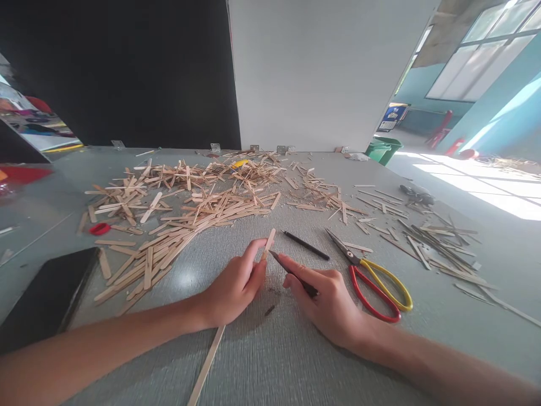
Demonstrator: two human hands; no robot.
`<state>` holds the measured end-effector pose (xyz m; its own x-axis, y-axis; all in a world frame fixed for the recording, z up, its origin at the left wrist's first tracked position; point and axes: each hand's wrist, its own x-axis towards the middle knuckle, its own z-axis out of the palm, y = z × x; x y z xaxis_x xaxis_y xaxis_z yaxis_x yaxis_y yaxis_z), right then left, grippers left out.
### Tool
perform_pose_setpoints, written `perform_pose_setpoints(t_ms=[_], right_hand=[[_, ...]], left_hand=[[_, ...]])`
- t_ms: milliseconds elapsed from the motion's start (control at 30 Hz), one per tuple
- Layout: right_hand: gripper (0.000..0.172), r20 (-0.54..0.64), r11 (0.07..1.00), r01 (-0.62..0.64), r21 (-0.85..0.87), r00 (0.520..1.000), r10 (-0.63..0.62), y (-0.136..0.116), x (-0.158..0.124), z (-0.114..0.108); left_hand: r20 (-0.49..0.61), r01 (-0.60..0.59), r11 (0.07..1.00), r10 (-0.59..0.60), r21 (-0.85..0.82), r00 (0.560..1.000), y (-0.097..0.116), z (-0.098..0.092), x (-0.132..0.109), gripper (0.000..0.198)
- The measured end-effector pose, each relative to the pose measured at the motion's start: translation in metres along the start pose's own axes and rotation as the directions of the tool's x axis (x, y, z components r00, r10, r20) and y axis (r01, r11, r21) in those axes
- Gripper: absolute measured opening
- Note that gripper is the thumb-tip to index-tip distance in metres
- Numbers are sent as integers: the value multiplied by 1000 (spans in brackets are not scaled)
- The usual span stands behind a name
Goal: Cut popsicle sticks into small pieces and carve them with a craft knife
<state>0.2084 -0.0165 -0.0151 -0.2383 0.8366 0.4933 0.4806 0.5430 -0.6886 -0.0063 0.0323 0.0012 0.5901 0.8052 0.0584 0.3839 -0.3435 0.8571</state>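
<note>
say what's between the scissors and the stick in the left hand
In the head view, a loose black pen lies on the table between scissors and stick; the right hand's pencil tip sits there too.

Open table (pixel 270 361) strip toward viewer; stick pile (pixel 194 211) blocks ahead-left, scissors (pixel 372 279) and pencil (pixel 306 246) right, likely phone (pixel 46 296) far left.

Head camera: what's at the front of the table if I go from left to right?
Going right: phone → left hand pinching a stick → right hand holding a pencil → scissors.
</note>
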Motion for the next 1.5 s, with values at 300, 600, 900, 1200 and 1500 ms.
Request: perform_pose_setpoints(t_ms=[300, 600, 900, 1200, 1500], right_hand=[[43, 23, 1000, -25, -3, 999, 25, 0, -1, 0], [43, 39, 1000, -28, -12, 999, 28, 0, -1, 0], [45, 67, 998, -13, -54, 998, 17, -4, -1, -2], [44, 74, 997, -78, -4, 994, 78, -1, -2, 1], [43, 86, 990, -136, 44, 988, 132, -2, 1, -2]], left_hand=[[-6, -17, 1000, 17, 19, 1000, 1, 0, 0, 29], [-3, -34, 994, 34, 104, 999, 2, 1, 0, 34], [3, -30, 963, 30, 267, 1000, -1, 3, -1, 35], [-21, -47, 935, 58, 351, 998, -2, 6, 0, 30], [-16, -98, 914, 113, 394, 993, -4, 7, -1, 29]])
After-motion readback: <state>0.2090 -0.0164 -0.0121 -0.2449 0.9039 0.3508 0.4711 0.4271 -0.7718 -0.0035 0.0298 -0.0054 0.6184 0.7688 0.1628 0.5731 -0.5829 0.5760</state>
